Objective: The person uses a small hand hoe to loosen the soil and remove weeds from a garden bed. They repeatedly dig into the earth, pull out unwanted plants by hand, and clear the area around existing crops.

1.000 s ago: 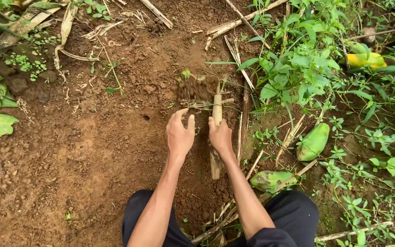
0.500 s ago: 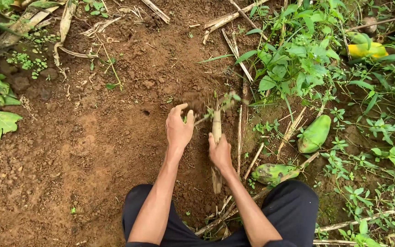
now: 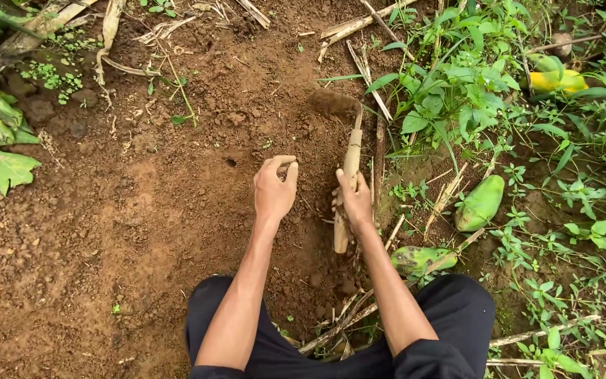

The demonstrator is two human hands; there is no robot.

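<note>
Since the earlier frame, I saw the right hand (image 3: 354, 201) stay clamped around the pale wooden handle (image 3: 348, 184) of the digging tool, while its soil-caked blade (image 3: 334, 102) had swung up clear of the ground, well beyond the fingertips. My view showed the left hand (image 3: 273, 189) lifted off the tool, its fingers curled loosely together and gripping nothing, hovering over the loose brown soil (image 3: 177, 210) just left of the handle. Two green fruits (image 3: 480, 203) lay in the weeds, right of the right-hand fingers.
</note>
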